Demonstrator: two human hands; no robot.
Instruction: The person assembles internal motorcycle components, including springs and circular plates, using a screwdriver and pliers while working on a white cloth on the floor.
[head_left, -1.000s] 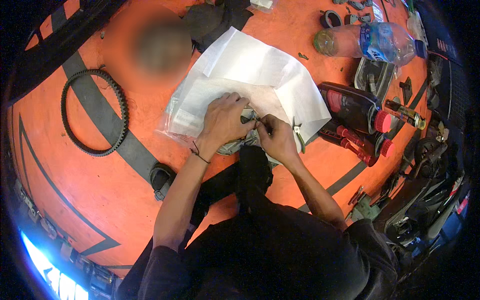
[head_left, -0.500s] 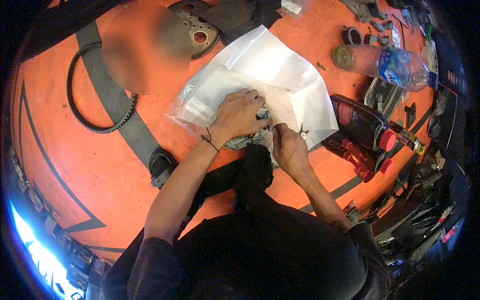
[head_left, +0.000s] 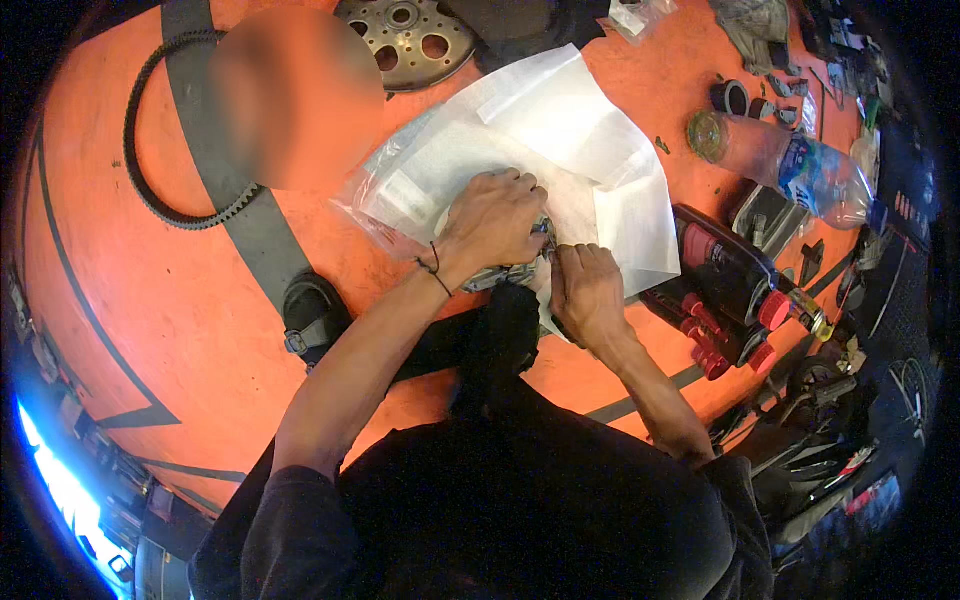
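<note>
My left hand [head_left: 492,222] is closed over a greyish metal part [head_left: 488,280], fingers curled across its top and far side. Most of that part is covered by the hand. Close on its right, my right hand [head_left: 590,290] is bent at the knuckles with its fingertips pressed together against the part's right side. Whatever those fingers hold is hidden. Beneath both hands lies a creased white paper sheet [head_left: 630,190], with a clear plastic bag [head_left: 385,215] sticking out at its left.
A toothed black belt [head_left: 133,130] and a perforated metal disc [head_left: 430,45] lie on the orange floor [head_left: 120,300]. To the right are a clear plastic bottle [head_left: 760,145], dark bottles with red caps [head_left: 715,250] and a clear-lidded case [head_left: 770,215]. A black sandal [head_left: 315,310] is at left.
My right hand has turned more knuckles-up beside the part. A small metal tip that showed right of it is out of sight. The whole view has shifted slightly.
</note>
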